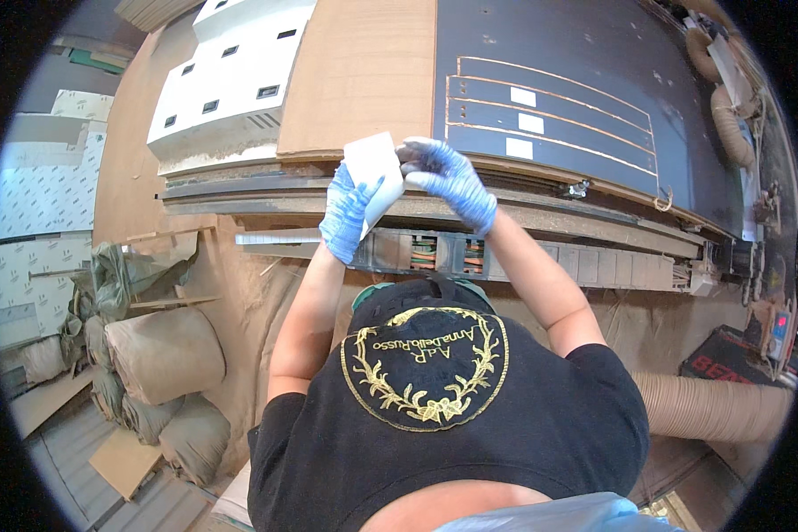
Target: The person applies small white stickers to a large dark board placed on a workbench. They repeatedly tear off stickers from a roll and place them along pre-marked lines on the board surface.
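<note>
In a blue-and-white glove, my left hand (347,209) grips a white block-like stack or roll of labels (374,170), thumb across its near side. It is raised in front of me, over the near edge of the machine bed. My right hand (452,182), gloved alike, is at the right edge of this white piece, fingers bent and fingertips close together; whatever they pinch is too small to make out. Beyond lies a dark panel (567,97) with light cut lines, carrying three white labels (530,123) in a column.
A brown board (355,84) lies left of the dark panel. Further left stands a white machine housing (230,75) with black slots. A cable chain (576,262) runs along the bed's near side. Dusty bags (167,355) sit at left; a ribbed hose (714,408) lies at right.
</note>
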`<state>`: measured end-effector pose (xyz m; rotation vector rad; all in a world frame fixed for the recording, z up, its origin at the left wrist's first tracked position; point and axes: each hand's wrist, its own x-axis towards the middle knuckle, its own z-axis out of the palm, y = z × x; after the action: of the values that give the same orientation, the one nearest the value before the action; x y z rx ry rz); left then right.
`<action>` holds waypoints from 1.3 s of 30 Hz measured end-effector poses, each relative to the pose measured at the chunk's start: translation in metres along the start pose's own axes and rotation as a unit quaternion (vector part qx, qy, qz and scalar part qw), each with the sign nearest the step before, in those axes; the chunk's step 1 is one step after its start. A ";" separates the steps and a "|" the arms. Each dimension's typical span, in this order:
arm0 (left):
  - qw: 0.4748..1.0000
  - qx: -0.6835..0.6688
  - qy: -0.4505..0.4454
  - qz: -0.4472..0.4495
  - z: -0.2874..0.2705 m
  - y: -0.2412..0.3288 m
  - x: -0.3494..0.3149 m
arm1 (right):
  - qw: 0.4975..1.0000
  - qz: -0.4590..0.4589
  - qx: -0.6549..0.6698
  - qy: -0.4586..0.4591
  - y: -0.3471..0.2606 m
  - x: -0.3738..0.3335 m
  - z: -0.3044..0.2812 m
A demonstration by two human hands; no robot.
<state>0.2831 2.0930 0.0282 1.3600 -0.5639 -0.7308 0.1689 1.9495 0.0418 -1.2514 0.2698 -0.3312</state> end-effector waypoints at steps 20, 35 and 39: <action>0.910 0.403 -0.071 0.060 0.026 0.047 0.001 | 0.984 -0.058 0.019 0.170 0.001 -0.014 0.013; 0.807 0.445 0.295 -0.253 -0.389 0.111 -0.235 | 0.897 -0.011 -0.277 0.345 0.022 0.075 -0.257; 0.710 0.423 0.483 -0.289 -0.334 0.124 -0.307 | 0.819 0.054 -0.435 0.370 0.012 0.077 -0.305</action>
<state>0.3430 2.5503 0.1204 2.5756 0.5096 -0.0780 0.1260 1.6552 -0.0607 -1.9516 1.2740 -0.6291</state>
